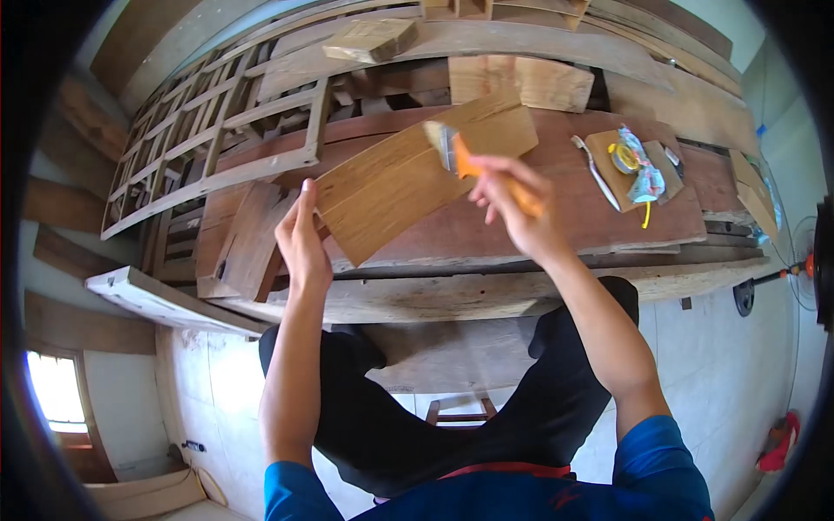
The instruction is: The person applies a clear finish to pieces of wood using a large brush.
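Board point(393, 194), its long axis slanting up rightward, has our left fingers point(301, 217) clamped on its end; our right fingers point(497, 164) grip a brush point(463, 158) pointing up-left.

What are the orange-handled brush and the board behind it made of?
Board: apparently wood or wood veneer, judging by its brown grain streaks; its finish looks smooth, possibly unvarnished.
Brush: glossy orange handle, plastic or painted wood; silvery band, likely metal; pale bristles, natural or synthetic, I can't tell.
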